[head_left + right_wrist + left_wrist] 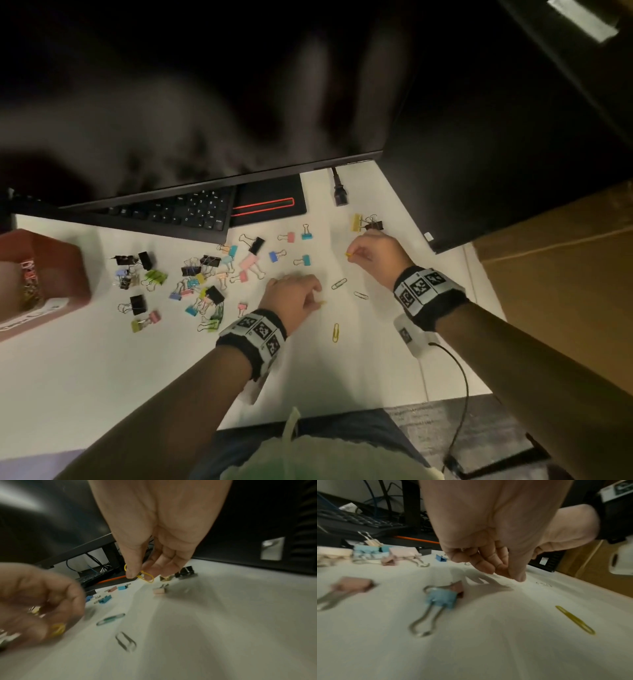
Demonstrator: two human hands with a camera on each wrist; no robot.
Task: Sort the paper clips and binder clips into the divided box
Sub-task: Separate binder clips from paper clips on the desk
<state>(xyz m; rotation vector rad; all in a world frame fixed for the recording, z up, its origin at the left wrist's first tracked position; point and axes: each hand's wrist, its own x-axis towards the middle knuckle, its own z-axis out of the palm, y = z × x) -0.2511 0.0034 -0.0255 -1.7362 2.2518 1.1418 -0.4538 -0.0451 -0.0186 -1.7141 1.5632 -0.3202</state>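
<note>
My right hand [354, 255] pinches a yellow paper clip [146, 576] between thumb and fingers, just above the white table. My left hand [315, 301] is curled, and a yellow paper clip [322, 303] pokes out of its fingers [42, 615]. Between the hands lie a green paper clip [339, 283] and a silver one [360, 295]; another yellow paper clip [335, 332] lies nearer me. Several coloured binder clips [205, 274] are scattered to the left. The reddish divided box [58, 274] stands at the far left, with paper clips in one compartment.
A black keyboard [178, 212] and a monitor edge run along the back. A black plug [339, 195] lies behind, beside a yellow and a black binder clip [368, 222]. A dark computer case [479, 171] and a cardboard box [565, 291] stand on the right.
</note>
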